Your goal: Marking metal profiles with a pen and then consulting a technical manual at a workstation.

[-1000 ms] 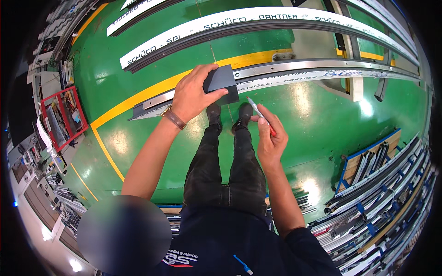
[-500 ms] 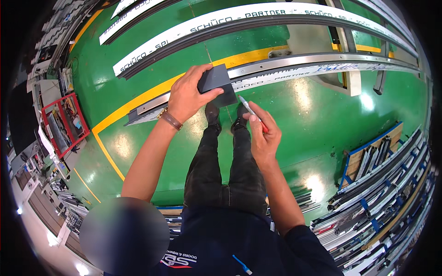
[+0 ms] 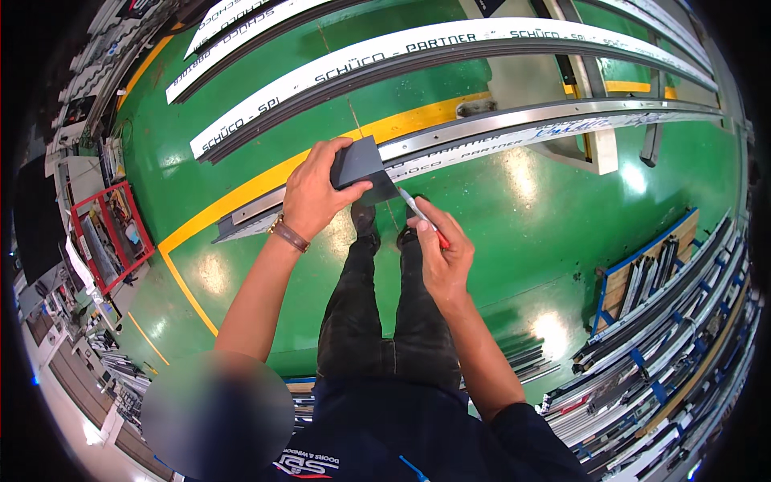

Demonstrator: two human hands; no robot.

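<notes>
the long metal profile (image 3: 514,118) runs left to right, likely stiff and heavy, best lifted near both ends. across its left half sits a dark grey angled piece (image 3: 361,161), probably rigid, light and smooth, its left side gripped between the left hand's (image 3: 312,193) thumb and fingers. the right hand (image 3: 444,257) pinches a slim, light marker (image 3: 413,207) by its barrel, tip just beside the piece's near right corner; contact cannot be told.

Long metal-topped profile (image 3: 482,124), dark block (image 3: 358,161) across it, green floor (image 3: 522,249) below, two shoes (image 3: 364,218) standing there
</notes>
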